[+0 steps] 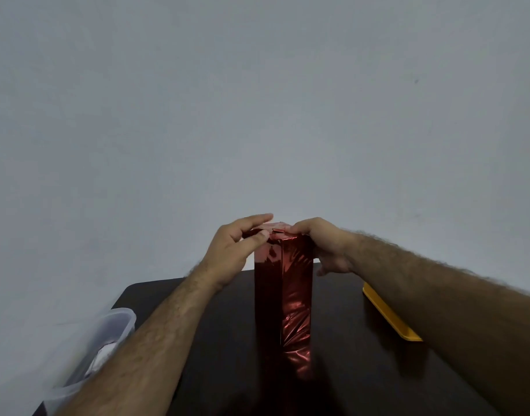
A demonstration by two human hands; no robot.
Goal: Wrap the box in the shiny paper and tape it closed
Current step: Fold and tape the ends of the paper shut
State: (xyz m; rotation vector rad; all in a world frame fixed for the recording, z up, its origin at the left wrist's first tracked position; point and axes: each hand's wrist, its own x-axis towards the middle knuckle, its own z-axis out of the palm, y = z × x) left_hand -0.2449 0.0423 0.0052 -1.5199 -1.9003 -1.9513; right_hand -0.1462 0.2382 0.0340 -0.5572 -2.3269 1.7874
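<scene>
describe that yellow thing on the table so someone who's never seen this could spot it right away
Start at the dark table, where a tall box in shiny red paper stands upright. Right of it, partly hidden by the forearm, lies a flat yellow tray, the only yellow thing there.
</scene>
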